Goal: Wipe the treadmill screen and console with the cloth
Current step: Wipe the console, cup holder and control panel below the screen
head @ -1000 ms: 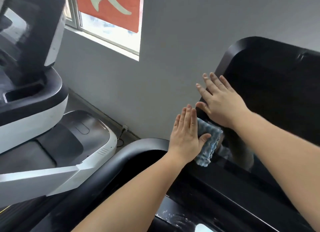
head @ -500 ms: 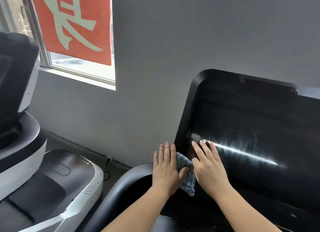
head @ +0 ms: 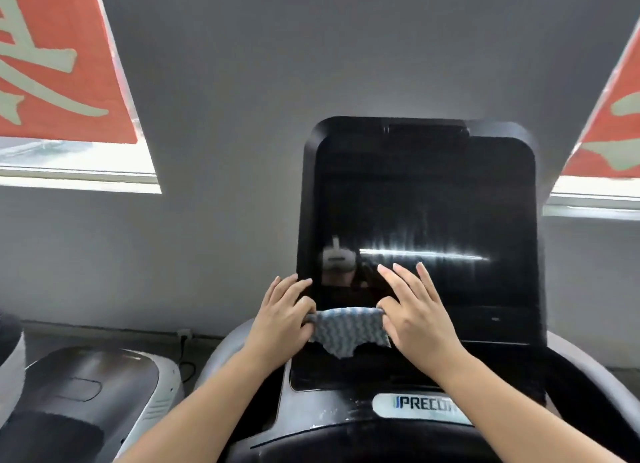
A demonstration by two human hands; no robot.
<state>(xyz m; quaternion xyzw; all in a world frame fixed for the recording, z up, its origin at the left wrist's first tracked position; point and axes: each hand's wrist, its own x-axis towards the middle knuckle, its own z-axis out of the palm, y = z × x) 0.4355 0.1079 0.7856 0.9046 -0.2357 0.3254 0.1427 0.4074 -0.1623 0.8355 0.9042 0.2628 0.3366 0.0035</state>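
Note:
The black treadmill screen (head: 433,203) stands upright straight ahead, dark and reflective with a streaky glare line across it. A blue-and-white patterned cloth (head: 348,331) is stretched flat against its lower left part. My left hand (head: 280,319) pinches the cloth's left end at the screen's left edge. My right hand (head: 415,310) holds the cloth's right end, its fingers spread on the glass. Below lies the console (head: 346,417) with a Precor badge (head: 422,405) and pale smudges.
A neighbouring treadmill's grey-and-white hood (head: 97,390) sits at the lower left. A grey wall stands behind, with windows carrying red banners at left (head: 59,64) and right (head: 616,116). Curved handrails (head: 588,376) flank the console.
The view has swung right and now faces the screen squarely. Both hands have spread apart, pulling the bunched cloth out flat between them across the screen's lower left.

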